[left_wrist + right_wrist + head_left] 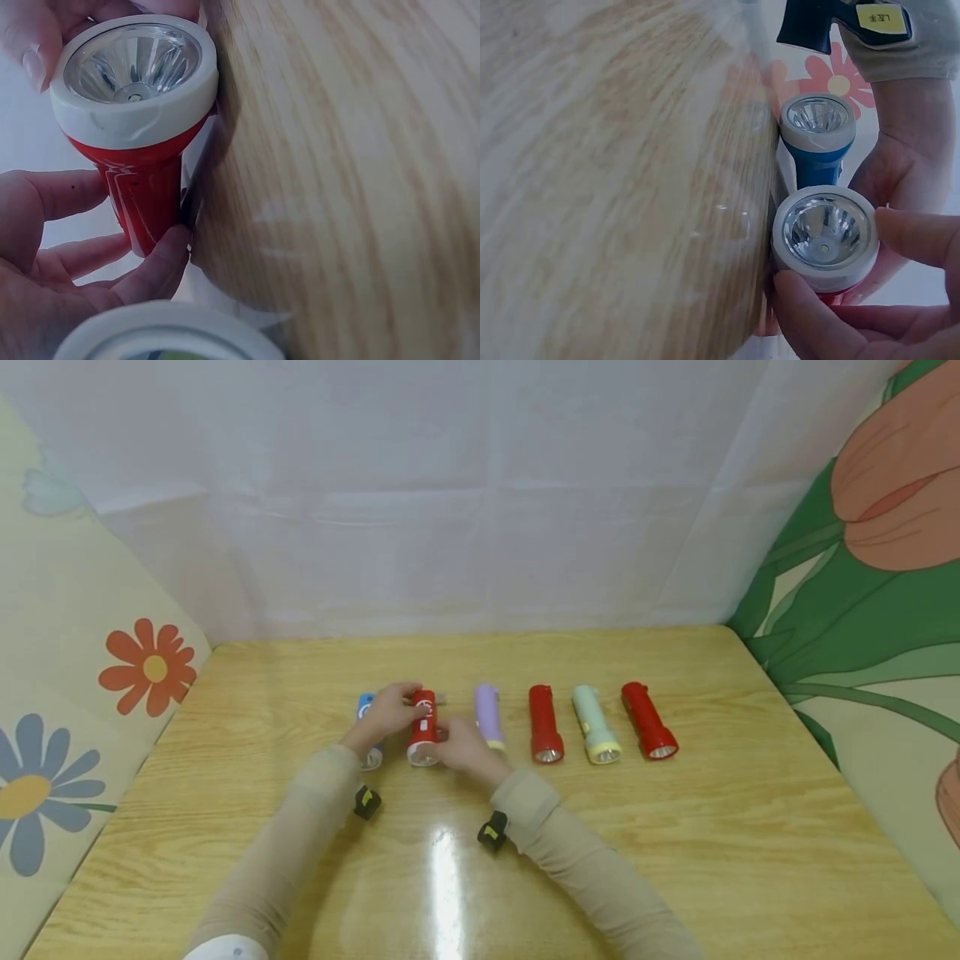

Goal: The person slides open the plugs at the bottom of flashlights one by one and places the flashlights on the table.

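Observation:
A red flashlight (424, 718) with a white head lies on the wooden table, its lens facing the near edge. My left hand (390, 712) grips its red body from the left, thumb and fingers on either side in the left wrist view. From the right, my right hand (468, 747) pinches the white head (826, 279) between thumb and finger. Under my left wrist lies a blue flashlight (819, 139) with a white head, partly hidden in the head view.
To the right, in a row, lie a purple flashlight (487, 712), a red flashlight (543, 718), a pale green flashlight (592, 718) and another red flashlight (643, 714). A white curtain (465, 527) hangs behind the table (675, 843), with flower-printed panels at both sides.

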Demonstrator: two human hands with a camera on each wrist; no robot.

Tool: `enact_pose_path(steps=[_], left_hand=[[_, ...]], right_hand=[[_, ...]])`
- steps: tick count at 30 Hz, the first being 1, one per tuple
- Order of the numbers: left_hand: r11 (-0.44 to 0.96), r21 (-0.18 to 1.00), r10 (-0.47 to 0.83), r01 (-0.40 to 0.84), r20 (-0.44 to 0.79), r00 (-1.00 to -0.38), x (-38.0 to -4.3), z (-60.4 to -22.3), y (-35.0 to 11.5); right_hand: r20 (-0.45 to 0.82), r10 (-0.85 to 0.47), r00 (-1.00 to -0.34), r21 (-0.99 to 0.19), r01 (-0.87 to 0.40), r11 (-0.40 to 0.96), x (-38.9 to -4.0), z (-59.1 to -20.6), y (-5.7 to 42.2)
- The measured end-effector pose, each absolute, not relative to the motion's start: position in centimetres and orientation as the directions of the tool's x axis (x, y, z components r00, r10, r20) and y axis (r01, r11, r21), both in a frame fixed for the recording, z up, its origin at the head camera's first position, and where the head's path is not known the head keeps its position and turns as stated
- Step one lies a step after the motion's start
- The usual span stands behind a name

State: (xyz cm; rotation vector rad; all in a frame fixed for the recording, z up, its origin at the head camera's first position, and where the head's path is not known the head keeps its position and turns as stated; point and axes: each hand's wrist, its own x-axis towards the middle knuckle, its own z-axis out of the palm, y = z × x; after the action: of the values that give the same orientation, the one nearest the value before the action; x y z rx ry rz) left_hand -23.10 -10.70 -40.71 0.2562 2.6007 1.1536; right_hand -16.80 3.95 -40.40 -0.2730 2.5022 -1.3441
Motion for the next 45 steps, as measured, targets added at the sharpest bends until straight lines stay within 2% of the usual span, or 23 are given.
enact_pose_path(steps=[9, 13, 18, 24, 33, 39, 45], left_hand=[[0.65, 0.758, 0.272, 0.052, -0.168, -0.948, -22.3, -39.9, -10.7], [0.633, 0.771, 0.223, 0.063, -0.104, -0.969, -21.9, -39.4, -10.8], [0.597, 0.793, 0.178, 0.117, 0.011, -0.984, -21.2, -38.4, -10.8], [0.503, 0.853, 0.15, 0.14, 0.073, -0.986, -19.8, -37.0, -11.1], [0.282, 0.939, 0.18, 0.199, 0.151, -0.972, -17.2, -36.0, -11.6], [0.253, 0.939, 0.216, 0.232, 0.179, -0.96, -16.2, -35.7, -11.4], [0.225, 0.941, 0.227, 0.254, 0.203, -0.952, -15.5, -35.4, -10.6]], right_hand=[[-0.036, -0.321, -0.947, -0.793, -0.168, 0.585, -15.8, -40.1, 4.9], [-0.037, -0.321, -0.946, -0.801, -0.164, 0.576, -15.2, -39.9, 5.7], [-0.011, -0.349, -0.937, -0.851, -0.174, 0.495, -14.7, -39.6, 6.9], [0.029, -0.333, -0.943, -0.867, -0.19, 0.461, -13.6, -38.6, 8.7], [0.058, -0.276, -0.959, -0.875, -0.182, 0.448, -12.5, -37.4, 12.6], [0.105, -0.272, -0.956, -0.866, -0.222, 0.448, -11.8, -37.0, 15.0], [0.112, -0.235, -0.966, -0.89, -0.203, 0.409, -11.1, -37.2, 17.6]])
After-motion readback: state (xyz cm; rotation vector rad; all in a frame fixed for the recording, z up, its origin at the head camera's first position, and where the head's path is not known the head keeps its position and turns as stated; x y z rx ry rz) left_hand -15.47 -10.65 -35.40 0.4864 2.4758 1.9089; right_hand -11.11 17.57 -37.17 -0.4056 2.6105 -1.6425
